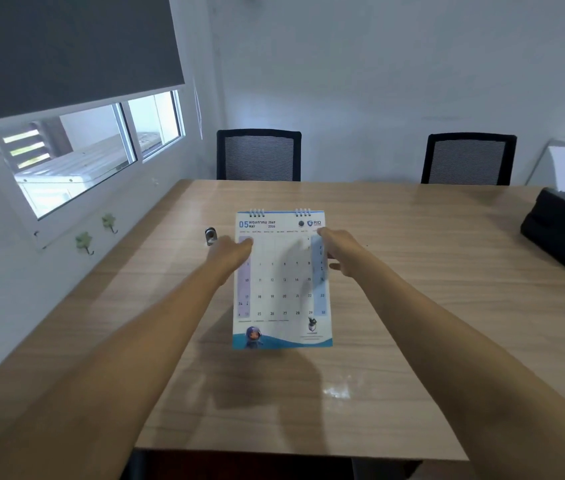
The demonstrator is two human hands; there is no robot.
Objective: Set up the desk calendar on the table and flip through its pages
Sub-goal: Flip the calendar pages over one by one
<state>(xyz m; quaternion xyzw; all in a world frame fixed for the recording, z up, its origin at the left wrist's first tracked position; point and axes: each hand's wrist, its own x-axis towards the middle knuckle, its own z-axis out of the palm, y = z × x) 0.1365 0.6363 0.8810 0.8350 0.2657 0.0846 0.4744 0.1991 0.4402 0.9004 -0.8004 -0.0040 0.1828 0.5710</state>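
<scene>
Both arms outstretched; left hand (230,251) and right hand (338,251) fingers pinching the calendar's (282,289) side edges.

Glossy paper calendar (282,278), metal rings, on wood-grain table (412,271).

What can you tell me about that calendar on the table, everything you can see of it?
The desk calendar is a white, wire-bound paper pad with two sets of rings on top. It shows 05 May 2026, a date grid with tinted side columns, and a blue wave with a cartoon figure below. It stands on the wooden table, with the left hand and right hand at its sides.
</scene>
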